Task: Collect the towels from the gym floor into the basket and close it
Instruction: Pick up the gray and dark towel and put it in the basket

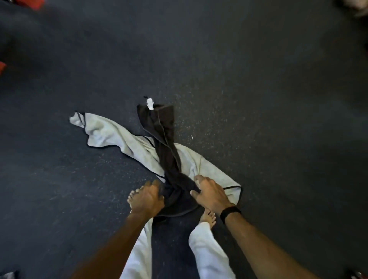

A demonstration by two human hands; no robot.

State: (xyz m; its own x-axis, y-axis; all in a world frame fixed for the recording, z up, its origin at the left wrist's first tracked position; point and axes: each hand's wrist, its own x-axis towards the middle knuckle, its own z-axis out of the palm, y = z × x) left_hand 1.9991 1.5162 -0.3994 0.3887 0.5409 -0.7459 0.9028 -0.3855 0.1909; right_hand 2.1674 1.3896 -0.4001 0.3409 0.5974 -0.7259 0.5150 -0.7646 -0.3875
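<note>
A dark brown towel [165,135] with a white tag stretches away from me and crosses over a light grey towel [111,135] with black trim that lies spread on the dark speckled gym floor. My left hand [146,197] grips the near bunched end of the dark towel from the left. My right hand [211,192], with a black band on its wrist, pinches the same bunched end from the right. The basket is out of view.
My bare feet [208,217] and white trouser legs stand just below the towels. Red shapes [29,2] sit at the far upper left edge, blurred. Something pale lies at the upper right corner [358,6].
</note>
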